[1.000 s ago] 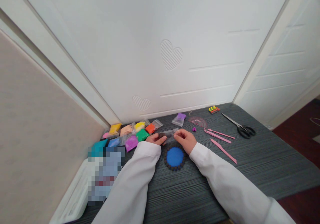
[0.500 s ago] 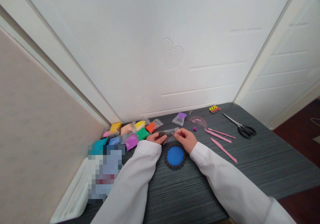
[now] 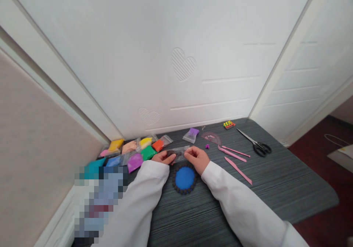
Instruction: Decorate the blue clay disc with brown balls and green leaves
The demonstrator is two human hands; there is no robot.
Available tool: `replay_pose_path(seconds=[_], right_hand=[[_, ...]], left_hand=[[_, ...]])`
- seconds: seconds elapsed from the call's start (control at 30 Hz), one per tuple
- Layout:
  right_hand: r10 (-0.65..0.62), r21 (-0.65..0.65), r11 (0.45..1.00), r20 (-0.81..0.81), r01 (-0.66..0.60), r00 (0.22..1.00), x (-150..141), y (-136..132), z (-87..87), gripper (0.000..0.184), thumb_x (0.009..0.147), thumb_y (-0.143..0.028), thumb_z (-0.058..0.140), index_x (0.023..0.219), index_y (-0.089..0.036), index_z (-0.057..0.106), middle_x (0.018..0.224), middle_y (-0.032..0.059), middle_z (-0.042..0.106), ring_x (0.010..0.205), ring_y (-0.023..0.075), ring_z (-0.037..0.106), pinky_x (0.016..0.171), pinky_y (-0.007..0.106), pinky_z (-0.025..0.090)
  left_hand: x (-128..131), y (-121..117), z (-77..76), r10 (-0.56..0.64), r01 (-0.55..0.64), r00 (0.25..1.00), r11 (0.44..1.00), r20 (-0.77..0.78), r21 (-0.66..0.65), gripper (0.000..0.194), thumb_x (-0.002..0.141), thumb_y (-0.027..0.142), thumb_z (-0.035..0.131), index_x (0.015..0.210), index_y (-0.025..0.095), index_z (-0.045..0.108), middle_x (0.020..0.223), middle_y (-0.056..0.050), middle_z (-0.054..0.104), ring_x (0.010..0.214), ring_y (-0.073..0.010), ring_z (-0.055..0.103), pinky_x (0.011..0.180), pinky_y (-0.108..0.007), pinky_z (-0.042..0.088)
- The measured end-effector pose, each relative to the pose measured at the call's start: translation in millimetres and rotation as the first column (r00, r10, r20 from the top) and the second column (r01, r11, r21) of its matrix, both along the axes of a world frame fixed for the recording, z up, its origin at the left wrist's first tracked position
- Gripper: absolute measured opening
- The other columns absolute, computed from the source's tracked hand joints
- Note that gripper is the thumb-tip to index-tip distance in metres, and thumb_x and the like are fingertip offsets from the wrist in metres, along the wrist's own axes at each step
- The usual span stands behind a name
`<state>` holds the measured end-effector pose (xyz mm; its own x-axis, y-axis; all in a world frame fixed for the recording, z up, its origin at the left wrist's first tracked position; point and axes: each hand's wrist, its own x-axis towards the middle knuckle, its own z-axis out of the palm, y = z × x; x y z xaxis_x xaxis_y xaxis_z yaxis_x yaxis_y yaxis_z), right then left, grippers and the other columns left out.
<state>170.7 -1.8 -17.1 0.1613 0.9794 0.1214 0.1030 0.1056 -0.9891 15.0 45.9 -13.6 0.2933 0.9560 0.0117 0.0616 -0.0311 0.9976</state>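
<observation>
Two sets of fingers pinch opposite ends of one clear bag [image 3: 179,154], presumably to steady it: the left hand [image 3: 161,157] holds the end with something dark [image 3: 171,153] inside, the right hand [image 3: 199,160] the other. Just this side of the fingers lies a blue disc [image 3: 184,178] with a dark bumpy rim, probably for easy reach; pink tools [image 3: 238,170] rest to their right, coloured packets [image 3: 135,162] to their left.

I see the left arm [image 3: 139,197] and right arm [image 3: 238,203] stretched forward, converging; the left hand [image 3: 163,158] and right hand [image 3: 199,159] sit close but apart, each pinching between thumb and fingers.
</observation>
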Motion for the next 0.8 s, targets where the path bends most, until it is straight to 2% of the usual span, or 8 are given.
replay_pose_path(seconds=[0.4, 0.63, 0.8], right_hand=[[-0.001, -0.007, 1.0, -0.037, 0.001, 0.999, 1.0, -0.1, -1.0, 0.015, 0.064, -0.032, 0.057, 0.067, -0.018, 0.055, 0.058, -0.0037, 0.052, 0.053, 0.0085, 0.044, 0.054, 0.023, 0.037], [-0.011, -0.002, 1.0, -0.054, 0.01, 0.999, 3.6, 2.1, -2.5, 0.018, 0.066, -0.035, 0.056, 0.07, -0.018, 0.056, 0.063, -0.0012, 0.058, 0.059, 0.0108, 0.051, 0.06, 0.025, 0.041], [-0.034, 0.026, 0.999, -0.031, 0.035, 0.999, 8.2, 4.2, -4.6, 0.019, 0.066, -0.036, 0.056, 0.071, -0.018, 0.059, 0.064, -0.0004, 0.058, 0.06, 0.0115, 0.051, 0.06, 0.026, 0.041]], left_hand=[[-0.8, 2.1, -4.2, -0.02, 0.02, 1.0, 0.999, 0.017, -0.03, 0.025, 0.053, 0.03, 0.068, 0.066, 0.011, 0.059, 0.045, 0.002, 0.055, 0.04, -0.0072, 0.047, 0.042, -0.019, 0.038], [0.0, 2.2, -4.3, -0.037, 0.038, 0.999, 0.999, 0.032, -0.038, 0.032, 0.054, 0.032, 0.068, 0.075, 0.01, 0.058, 0.045, 0.003, 0.055, 0.04, -0.0067, 0.047, 0.042, -0.018, 0.038], [-0.2, 2.4, -5.7, -0.013, 0.014, 1.0, 0.999, 0.02, -0.044, 0.029, 0.057, 0.032, 0.066, 0.074, 0.012, 0.057, 0.044, 0.003, 0.055, 0.039, -0.0071, 0.049, 0.041, -0.018, 0.04]])
